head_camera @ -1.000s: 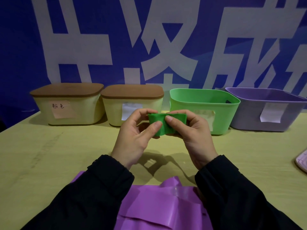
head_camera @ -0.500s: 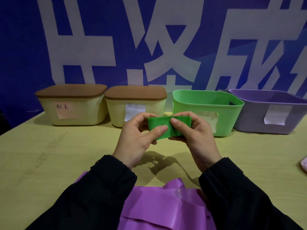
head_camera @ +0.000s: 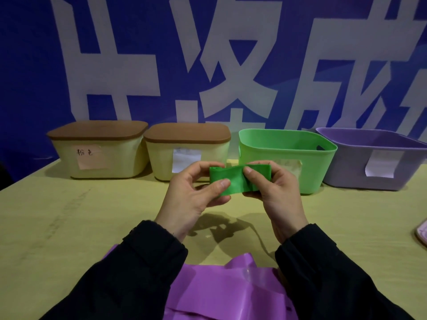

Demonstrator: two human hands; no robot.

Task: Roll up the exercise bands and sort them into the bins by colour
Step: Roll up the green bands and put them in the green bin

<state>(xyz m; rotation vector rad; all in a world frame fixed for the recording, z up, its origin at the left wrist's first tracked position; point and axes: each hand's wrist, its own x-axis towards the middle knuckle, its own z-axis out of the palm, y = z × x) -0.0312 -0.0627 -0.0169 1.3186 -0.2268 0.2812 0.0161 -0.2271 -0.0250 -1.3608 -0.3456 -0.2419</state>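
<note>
Both our left hand and right hand are pinching the thin green rubber exercise band, nearly rolled; the open green plastic bin is waiting, the purple band untouched.

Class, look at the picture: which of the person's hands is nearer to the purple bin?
Right. The right hand holds the green band in front of the green bin, beside the purple bin; the left hand is farther away.

The green band at centre frame looks like thin matt rubbery sheet, while the purple band at the bottom is shinier, with glossy creases. The green bin and purple bin are smooth plastic; both cream bins have matt brown lids and paper labels. The table is matt, slightly scuffed.
</note>
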